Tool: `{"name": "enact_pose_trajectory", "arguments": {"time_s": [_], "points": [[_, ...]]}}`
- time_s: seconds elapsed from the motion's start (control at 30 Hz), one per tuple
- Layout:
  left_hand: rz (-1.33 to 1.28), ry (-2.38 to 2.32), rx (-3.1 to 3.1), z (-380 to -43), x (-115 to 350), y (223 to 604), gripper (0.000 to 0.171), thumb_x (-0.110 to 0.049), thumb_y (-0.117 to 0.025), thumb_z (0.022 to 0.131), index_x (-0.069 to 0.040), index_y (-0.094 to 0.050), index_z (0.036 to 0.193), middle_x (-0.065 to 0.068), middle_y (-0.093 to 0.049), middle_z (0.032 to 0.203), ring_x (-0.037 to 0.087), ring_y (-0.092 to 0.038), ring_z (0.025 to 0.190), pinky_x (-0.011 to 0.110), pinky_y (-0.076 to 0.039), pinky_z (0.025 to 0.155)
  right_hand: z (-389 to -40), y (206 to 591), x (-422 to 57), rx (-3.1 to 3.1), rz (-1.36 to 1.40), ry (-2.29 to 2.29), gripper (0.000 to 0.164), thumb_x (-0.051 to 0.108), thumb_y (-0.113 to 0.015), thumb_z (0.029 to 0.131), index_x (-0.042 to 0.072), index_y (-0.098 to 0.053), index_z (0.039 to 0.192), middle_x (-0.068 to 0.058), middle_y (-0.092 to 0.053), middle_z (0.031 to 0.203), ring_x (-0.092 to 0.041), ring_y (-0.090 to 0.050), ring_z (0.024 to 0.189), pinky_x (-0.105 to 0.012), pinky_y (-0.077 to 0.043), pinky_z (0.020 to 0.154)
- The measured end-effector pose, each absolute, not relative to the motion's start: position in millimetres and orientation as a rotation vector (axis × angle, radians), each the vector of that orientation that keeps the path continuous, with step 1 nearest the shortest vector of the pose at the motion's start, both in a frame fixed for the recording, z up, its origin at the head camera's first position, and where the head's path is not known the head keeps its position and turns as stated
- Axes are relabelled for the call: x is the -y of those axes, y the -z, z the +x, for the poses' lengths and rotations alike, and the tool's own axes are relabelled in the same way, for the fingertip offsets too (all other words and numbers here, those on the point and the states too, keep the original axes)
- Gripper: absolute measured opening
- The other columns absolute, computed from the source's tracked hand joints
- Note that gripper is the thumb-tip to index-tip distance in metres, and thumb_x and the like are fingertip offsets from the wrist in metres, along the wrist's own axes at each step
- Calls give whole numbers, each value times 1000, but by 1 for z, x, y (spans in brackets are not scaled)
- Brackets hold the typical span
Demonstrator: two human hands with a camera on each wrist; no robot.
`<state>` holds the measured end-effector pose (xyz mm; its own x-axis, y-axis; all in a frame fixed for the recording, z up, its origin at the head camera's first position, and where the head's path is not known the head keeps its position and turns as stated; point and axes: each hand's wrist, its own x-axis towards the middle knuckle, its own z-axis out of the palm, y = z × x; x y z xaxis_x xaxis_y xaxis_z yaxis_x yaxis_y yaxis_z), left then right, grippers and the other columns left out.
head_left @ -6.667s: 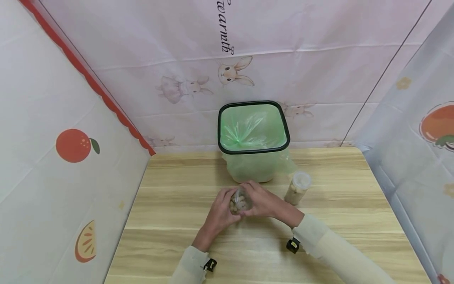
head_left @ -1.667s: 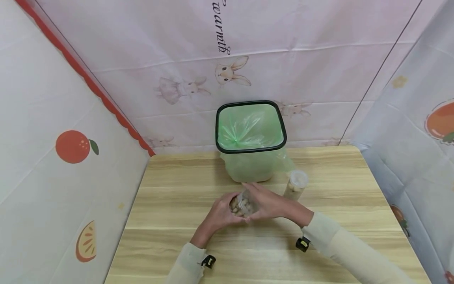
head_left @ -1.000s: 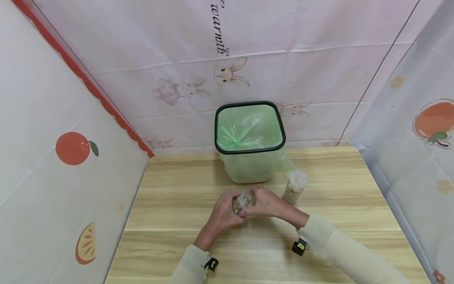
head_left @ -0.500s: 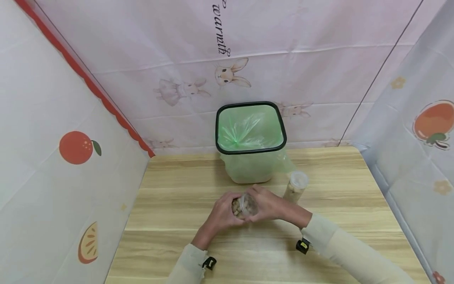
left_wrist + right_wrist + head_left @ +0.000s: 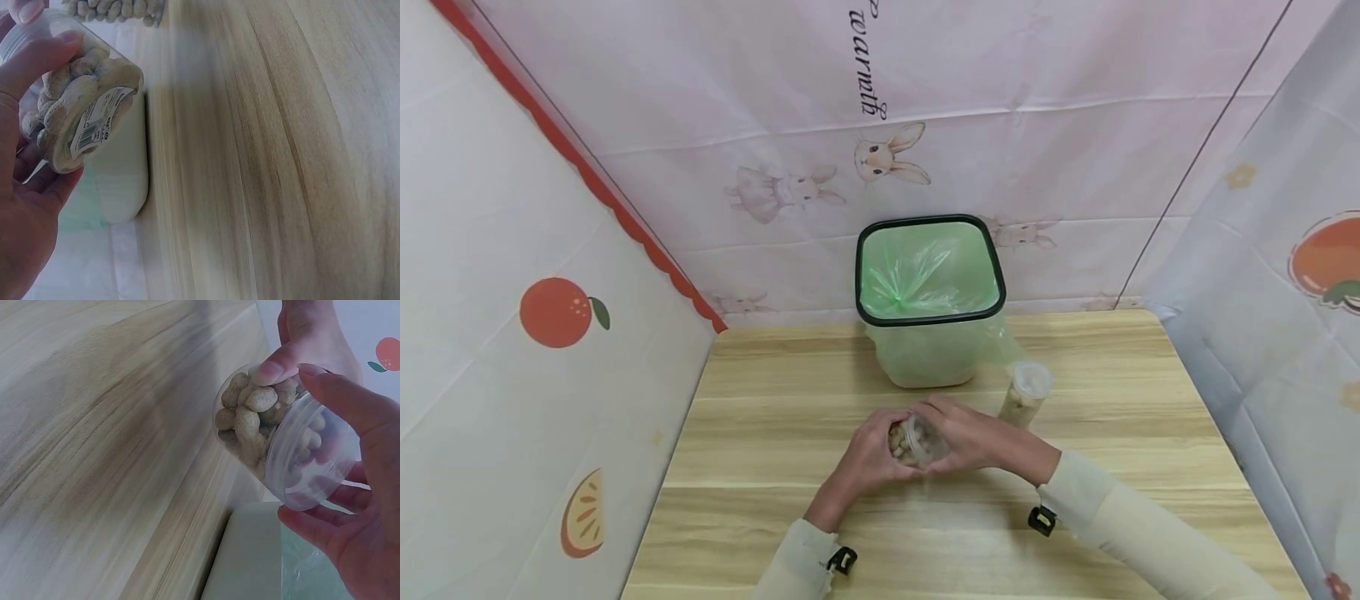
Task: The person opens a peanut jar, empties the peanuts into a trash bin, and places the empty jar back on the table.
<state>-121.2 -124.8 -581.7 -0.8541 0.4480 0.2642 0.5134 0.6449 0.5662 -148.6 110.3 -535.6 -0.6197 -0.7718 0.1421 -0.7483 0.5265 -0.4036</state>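
Observation:
A clear plastic jar of peanuts (image 5: 898, 443) is held tilted on its side above the table, in front of the bin. My left hand (image 5: 867, 458) grips the jar's body, thumb and fingers around it; a barcode label (image 5: 100, 122) shows on its base. My right hand (image 5: 970, 437) is curled around the clear lid (image 5: 306, 459) at the other end, fingertips at its rim. In the right wrist view, peanuts (image 5: 250, 419) show through the wall and the lid. A second peanut jar (image 5: 1026, 396) with a translucent lid stands upright behind my right forearm.
A bin (image 5: 925, 354) with a black rim (image 5: 930, 319) and green bag liner (image 5: 955, 267) stands at the back of the wooden table (image 5: 760, 467). Printed cloth walls (image 5: 790, 108) enclose the back and both sides.
Since the earliest frame the jar has tipped further, its lid end now facing right. My right hand has shifted back and forth slightly around the lid; my left keeps its grip. The second jar stays put.

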Motion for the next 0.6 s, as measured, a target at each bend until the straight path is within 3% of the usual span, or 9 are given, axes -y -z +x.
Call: {"name": "enact_pose_trajectory", "arguments": {"time_s": [0.2,0.33,0.47,0.6], "points": [[-784,1002,2793,-121,124,582,92,-45,-97,67,-7,-55,140,6,-63,133,19,-62,121,40,-56,102,-146,528,-104,-2658,-1190,730,102,55,-86,78,3,-43,154,-22,-52,149,-35,-56,135,-49,-55,106],[-755,1028,2808,-121,124,584,88,-38,-97,68,-9,-54,140,4,-62,129,16,-60,114,37,-56,97,-145,524,-98,-2630,-931,803,102,59,-83,81,1,-42,154,-25,-51,150,-36,-56,134,-51,-54,105],[-736,983,2809,-122,124,587,88,-30,-98,66,-7,-55,139,4,-61,125,14,-57,108,35,-55,92,-145,520,-94,-2576,-662,905,100,57,-84,81,2,-43,154,-26,-51,149,-37,-59,129,-53,-54,101],[-734,936,2790,-123,124,589,88,-29,-98,64,-7,-55,138,4,-60,123,14,-57,106,33,-56,91,-144,518,-90,-2551,-561,926,93,47,-86,82,1,-46,152,-27,-52,147,-37,-62,123,-52,-56,97]]}}
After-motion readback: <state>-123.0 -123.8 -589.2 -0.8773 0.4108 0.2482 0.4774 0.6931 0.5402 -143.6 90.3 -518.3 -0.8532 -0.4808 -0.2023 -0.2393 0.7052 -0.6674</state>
